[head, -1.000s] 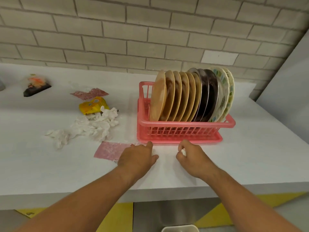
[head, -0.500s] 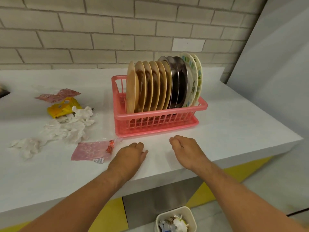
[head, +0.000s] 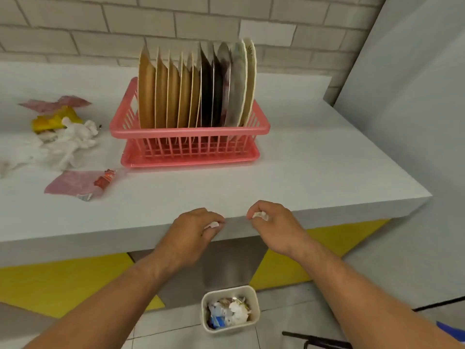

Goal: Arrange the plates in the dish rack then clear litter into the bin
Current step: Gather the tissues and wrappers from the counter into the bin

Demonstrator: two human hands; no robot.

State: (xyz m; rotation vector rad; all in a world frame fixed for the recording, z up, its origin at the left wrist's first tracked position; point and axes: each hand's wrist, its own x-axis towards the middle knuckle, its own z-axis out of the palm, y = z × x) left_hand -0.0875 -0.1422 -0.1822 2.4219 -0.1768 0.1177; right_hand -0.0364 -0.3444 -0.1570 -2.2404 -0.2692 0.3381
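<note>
Scraps of paper (head: 212,224) sit pinched in your left hand (head: 193,229) and right hand (head: 275,222); lower both straight over the bin (head: 227,290) before letting go.

The dish rack (head: 190,132) is pink. Tan plates (head: 161,96) stand at nine o'clock, black plates (head: 210,96) in the middle, pale patterned plates (head: 245,81) at three o'clock. The tissues (head: 73,142) are white, one wrapper (head: 50,120) yellow. The left hand (head: 193,229) pinches a white scrap (head: 212,224), the right hand (head: 275,222) a white wad (head: 260,215).
</note>
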